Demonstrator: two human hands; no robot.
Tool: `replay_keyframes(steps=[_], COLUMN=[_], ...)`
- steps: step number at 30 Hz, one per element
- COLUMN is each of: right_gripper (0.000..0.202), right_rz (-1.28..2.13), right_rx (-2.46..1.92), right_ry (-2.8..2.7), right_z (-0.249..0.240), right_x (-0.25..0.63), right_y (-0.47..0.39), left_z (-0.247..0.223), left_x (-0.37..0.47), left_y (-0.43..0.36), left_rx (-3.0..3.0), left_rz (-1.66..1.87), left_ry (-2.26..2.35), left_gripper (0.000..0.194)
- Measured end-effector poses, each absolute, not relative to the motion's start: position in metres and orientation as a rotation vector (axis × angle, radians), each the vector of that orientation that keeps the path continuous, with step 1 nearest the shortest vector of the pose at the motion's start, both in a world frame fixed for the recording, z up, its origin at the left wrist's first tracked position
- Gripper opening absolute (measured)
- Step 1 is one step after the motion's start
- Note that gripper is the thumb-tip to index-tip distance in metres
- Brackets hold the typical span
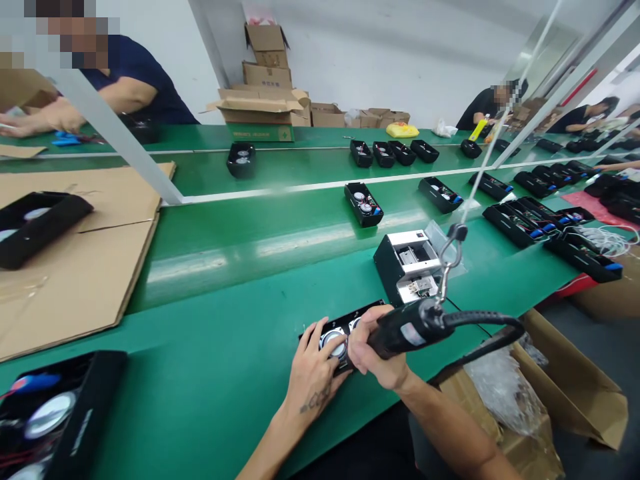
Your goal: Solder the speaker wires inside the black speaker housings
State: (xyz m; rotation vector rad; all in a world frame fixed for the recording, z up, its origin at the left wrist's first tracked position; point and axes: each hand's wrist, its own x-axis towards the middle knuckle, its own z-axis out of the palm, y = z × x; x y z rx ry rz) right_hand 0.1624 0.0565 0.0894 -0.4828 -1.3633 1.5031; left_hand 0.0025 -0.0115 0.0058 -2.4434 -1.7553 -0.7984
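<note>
A black electric screwdriver (410,330) hangs from a hook and cord, with a thick black cable running off its back end. My right hand (377,347) is wrapped round its body, pointing it down at a black speaker casing (367,310). Round silver-rimmed speakers (334,343) sit in this casing. My left hand (315,367) lies across the casing's left part, fingers over the speaker and thumb along the near side, gripping it against the green bench. My hands hide the screwdriver's tip. Just beyond them stands a black and silver screw feeder (407,263).
An open casing (103,400) lies front left, near a cardboard sheet (115,267) bearing another casing. More casings (364,204) stand along the green line. A slanted white post (115,127) rises left. Cartons (570,380) and plastic wrap are at lower right. Co-workers (145,80) sit opposite.
</note>
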Motion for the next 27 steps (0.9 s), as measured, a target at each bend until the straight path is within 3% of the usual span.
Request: replay_keyframes(steps=[17,27], right_gripper=[0.030,0.029], right_rz=[1.426,1.428], right_rx=[-0.369,-0.416], right_ry=[-1.262,-1.131], right_z=[0.076,0.100], right_x=[0.152,0.177], right_y=[0.052,0.068], left_z=[0.013,0.015], left_x=[0.004,0.004], left_y=[-0.012,-0.013], left_rx=[-2.430,-2.446], left_rz=[-0.803,-0.774], left_ry=[-1.745,-1.774], left_gripper=[0.008,0.017])
